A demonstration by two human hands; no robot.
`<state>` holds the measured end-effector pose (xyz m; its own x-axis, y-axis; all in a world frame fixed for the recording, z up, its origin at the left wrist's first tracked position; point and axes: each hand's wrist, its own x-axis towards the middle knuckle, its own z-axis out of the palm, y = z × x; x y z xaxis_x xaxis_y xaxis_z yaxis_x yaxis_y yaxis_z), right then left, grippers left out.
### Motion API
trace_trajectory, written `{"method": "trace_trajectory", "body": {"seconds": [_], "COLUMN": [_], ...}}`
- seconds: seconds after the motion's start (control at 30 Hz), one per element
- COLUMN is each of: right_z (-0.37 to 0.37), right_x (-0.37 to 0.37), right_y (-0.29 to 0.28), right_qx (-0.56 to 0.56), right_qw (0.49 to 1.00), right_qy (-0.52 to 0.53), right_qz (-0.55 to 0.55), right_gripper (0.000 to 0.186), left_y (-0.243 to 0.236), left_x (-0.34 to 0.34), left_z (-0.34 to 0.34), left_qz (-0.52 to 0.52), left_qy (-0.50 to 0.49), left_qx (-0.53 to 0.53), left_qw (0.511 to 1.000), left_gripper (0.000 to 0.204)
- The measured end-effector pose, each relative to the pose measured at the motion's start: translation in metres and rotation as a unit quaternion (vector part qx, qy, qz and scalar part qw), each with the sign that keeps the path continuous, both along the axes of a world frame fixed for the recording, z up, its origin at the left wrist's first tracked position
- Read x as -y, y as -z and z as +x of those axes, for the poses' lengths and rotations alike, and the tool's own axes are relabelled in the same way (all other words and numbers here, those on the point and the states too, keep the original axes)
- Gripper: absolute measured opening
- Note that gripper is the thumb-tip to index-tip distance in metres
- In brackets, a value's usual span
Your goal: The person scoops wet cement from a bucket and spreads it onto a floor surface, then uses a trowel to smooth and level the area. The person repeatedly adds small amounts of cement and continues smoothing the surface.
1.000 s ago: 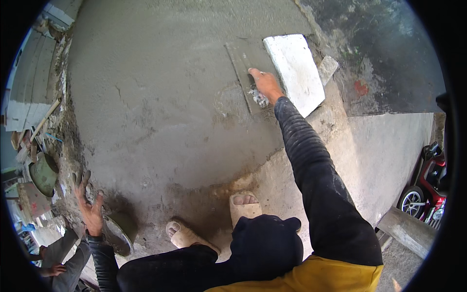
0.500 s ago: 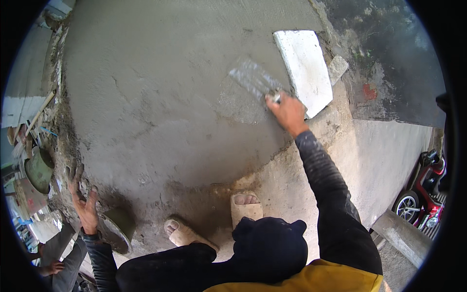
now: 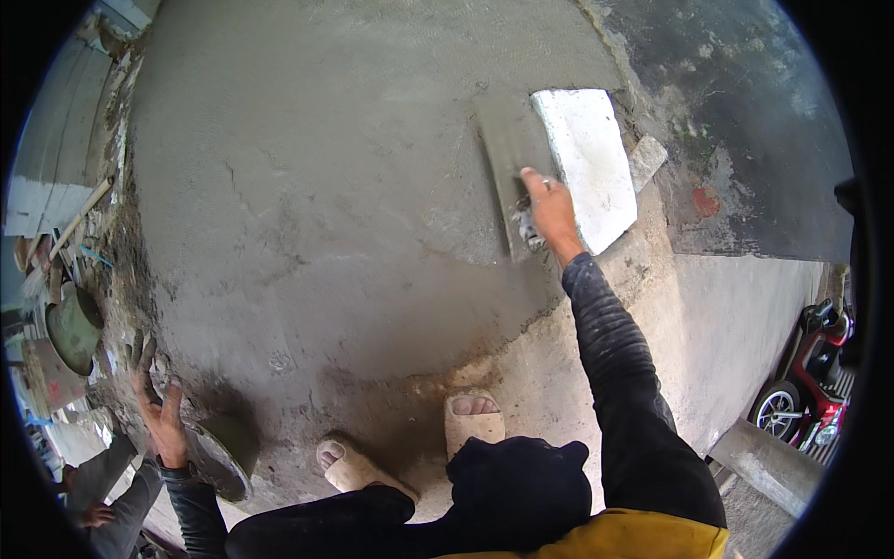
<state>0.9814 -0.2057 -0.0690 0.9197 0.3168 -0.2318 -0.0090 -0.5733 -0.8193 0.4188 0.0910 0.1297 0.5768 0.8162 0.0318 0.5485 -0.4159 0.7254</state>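
My right hand (image 3: 549,210) grips the handle of a long flat metal trowel (image 3: 505,140), which lies slightly blurred on wet grey cement (image 3: 326,168). Directly right of the trowel is a white slab (image 3: 585,163) with a rough stone piece (image 3: 649,160) behind it. My left hand (image 3: 158,410) is at the lower left, fingers apart and holding nothing, beside a dark green bucket (image 3: 223,452) at the rough edge of the cement.
Debris, sticks (image 3: 79,219) and another green bucket (image 3: 74,331) line the left edge. Another person's grey-trousered legs (image 3: 126,503) are at lower left. My sandalled feet (image 3: 470,424) stand below the cement. A red scooter (image 3: 805,382) and grey beam (image 3: 764,466) are at right.
The trowel swung to a slanted angle half a second ago and is back near upright in the view, a little lower and farther right than at first. My left hand stays spread.
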Motion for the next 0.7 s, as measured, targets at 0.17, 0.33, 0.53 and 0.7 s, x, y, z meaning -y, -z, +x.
{"method": "trace_trajectory", "body": {"seconds": [0.17, 0.33, 0.53, 0.7], "right_z": [0.045, 0.055, -0.005, -0.023], "right_x": [-0.035, -0.106, -0.051, 0.038], "right_y": [0.008, 0.002, -0.008, -0.012], "right_qx": [-0.076, -0.16, 0.144, 0.019], "right_qw": [0.996, 0.986, 0.948, 0.981], "right_qy": [0.036, -0.041, -0.169, -0.044], "right_qz": [0.033, 0.024, -0.229, -0.187], "right_gripper": [0.059, 0.058, 0.058, 0.062], "left_y": [0.006, 0.018, 0.015, 0.011], "left_x": [-0.004, -0.006, -0.016, -0.015], "left_z": [-0.001, 0.011, 0.029, 0.018], "left_qz": [-0.012, -0.064, 0.028, 0.059], "left_qy": [0.003, -0.032, 0.043, 0.057], "left_qx": [0.01, -0.003, 0.002, -0.044], "left_qw": [1.0, 0.997, 0.999, 0.996], "left_gripper": [0.065, 0.067, 0.066, 0.062]}}
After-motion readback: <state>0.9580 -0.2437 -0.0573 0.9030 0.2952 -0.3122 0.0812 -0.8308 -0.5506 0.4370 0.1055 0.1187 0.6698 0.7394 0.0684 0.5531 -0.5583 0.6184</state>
